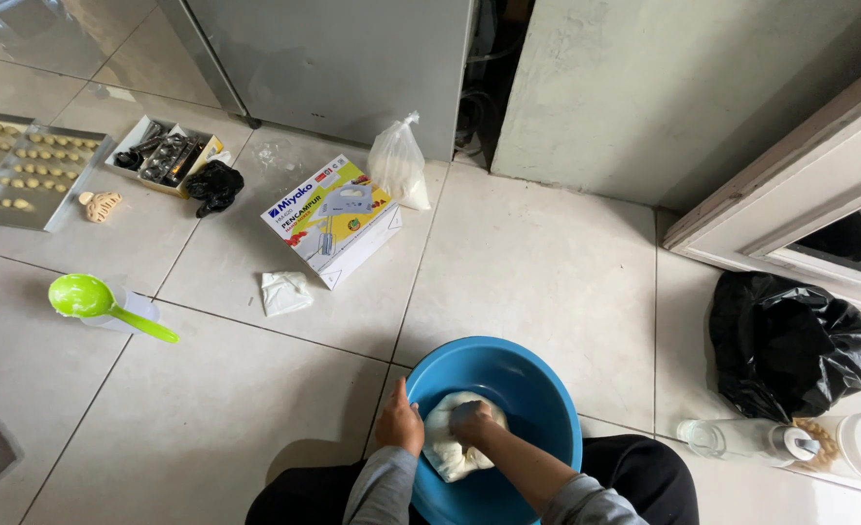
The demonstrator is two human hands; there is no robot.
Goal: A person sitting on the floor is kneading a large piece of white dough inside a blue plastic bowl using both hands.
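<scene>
A round blue basin (532, 374) sits on the tiled floor between my knees. Inside it lies a pale lump of dough (447, 447). My right hand (471, 421) is closed into a fist and pressed down into the dough. My left hand (398, 423) rests on the basin's near-left rim, fingers curled over the edge. Both arms wear grey sleeves pushed up.
On the floor to the left: a metal tray (61, 194) of small dough pieces, a green ladle (95, 299) across a clear cup, a mixer box (331, 219), a white plastic bag (397, 163), a folded white bag (285, 292). A black bag (785, 345) and clear jar (741, 437) stand at right.
</scene>
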